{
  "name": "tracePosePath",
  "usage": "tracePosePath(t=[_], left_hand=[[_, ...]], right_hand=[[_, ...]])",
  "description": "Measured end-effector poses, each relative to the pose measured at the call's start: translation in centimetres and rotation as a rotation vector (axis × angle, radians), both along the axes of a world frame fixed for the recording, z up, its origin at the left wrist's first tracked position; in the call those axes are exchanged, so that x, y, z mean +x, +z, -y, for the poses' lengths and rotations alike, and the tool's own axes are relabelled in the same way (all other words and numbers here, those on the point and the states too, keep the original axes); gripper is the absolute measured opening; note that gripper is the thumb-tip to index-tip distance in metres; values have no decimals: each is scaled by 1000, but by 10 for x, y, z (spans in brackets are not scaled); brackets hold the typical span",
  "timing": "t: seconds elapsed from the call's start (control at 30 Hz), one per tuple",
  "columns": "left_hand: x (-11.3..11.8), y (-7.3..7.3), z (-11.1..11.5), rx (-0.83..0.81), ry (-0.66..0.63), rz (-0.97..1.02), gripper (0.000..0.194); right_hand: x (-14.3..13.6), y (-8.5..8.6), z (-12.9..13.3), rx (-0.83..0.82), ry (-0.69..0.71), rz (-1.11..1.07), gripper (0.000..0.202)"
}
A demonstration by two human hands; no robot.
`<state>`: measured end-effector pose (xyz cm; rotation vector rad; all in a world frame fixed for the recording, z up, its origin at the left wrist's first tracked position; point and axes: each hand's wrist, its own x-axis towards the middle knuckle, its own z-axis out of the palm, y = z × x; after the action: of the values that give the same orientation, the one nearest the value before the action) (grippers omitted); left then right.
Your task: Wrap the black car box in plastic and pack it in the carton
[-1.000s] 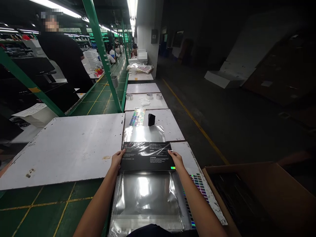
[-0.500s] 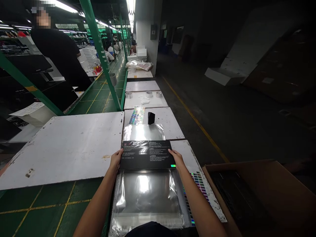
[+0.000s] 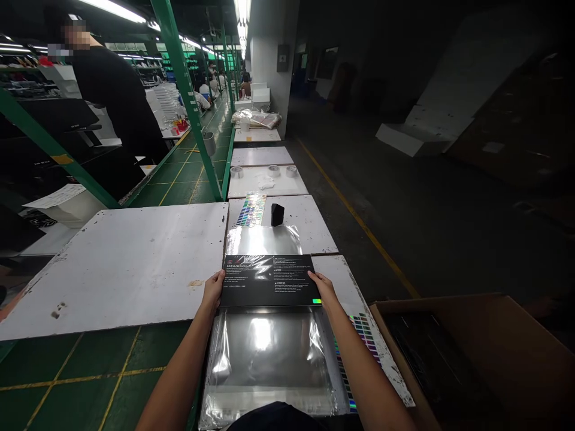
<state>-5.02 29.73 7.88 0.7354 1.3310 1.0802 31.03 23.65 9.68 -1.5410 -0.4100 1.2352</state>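
Note:
A flat black box (image 3: 265, 290) with white print and a small shiny sticker at its lower right corner lies between my hands. Clear plastic film covers it, with glare across the top. My left hand (image 3: 213, 288) grips its left end, and my right hand (image 3: 324, 287) grips the right end, thumbs on the upper face. Under and in front of the box is a stack of clear plastic bags (image 3: 269, 371). Beyond the box, more clear film (image 3: 263, 240) stretches over the white board. A small black block (image 3: 277, 214) stands just past it.
Sheets of holographic stickers (image 3: 251, 209) lie beyond the box and beside my right forearm. Rolls of tape (image 3: 274, 171) sit farther up. An open cardboard carton (image 3: 485, 305) with black boxes inside stands at right. A green post (image 3: 186, 90) rises at left; a person in black (image 3: 112, 90) stands beyond.
My hands keep the black box in nearly the same place; the view has shifted slightly. The person at left has turned and leaned toward the left.

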Motion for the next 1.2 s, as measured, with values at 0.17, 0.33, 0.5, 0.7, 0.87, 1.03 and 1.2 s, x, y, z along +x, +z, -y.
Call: tracePosePath(t=[0.17, 0.33, 0.5, 0.7, 0.87, 1.03, 1.2], left_hand=[[1, 16, -17, -77, -75, -147, 58], [12, 13, -40, -189, 130, -426, 57], [17, 1, -41, -70, 200, -334, 46], [18, 5, -40, -37, 203, -350, 40], [17, 1, -40, -20, 195, -375, 39], [15, -6, -40, -1, 191, -412, 41], [0, -3, -41, -3, 21, -281, 46]], right_hand=[[0, 1, -1, -22, -17, -2, 41], [1, -1, -1, -4, -30, -2, 44], [1, -2, -1, 3, -16, 2, 46], [1, 0, 0, 12, -1, -10, 45], [1, 1, 1, 15, -3, -9, 44], [1, 1, 3, 26, 1, -27, 44], [2, -1, 7, 72, 32, -13, 46]])
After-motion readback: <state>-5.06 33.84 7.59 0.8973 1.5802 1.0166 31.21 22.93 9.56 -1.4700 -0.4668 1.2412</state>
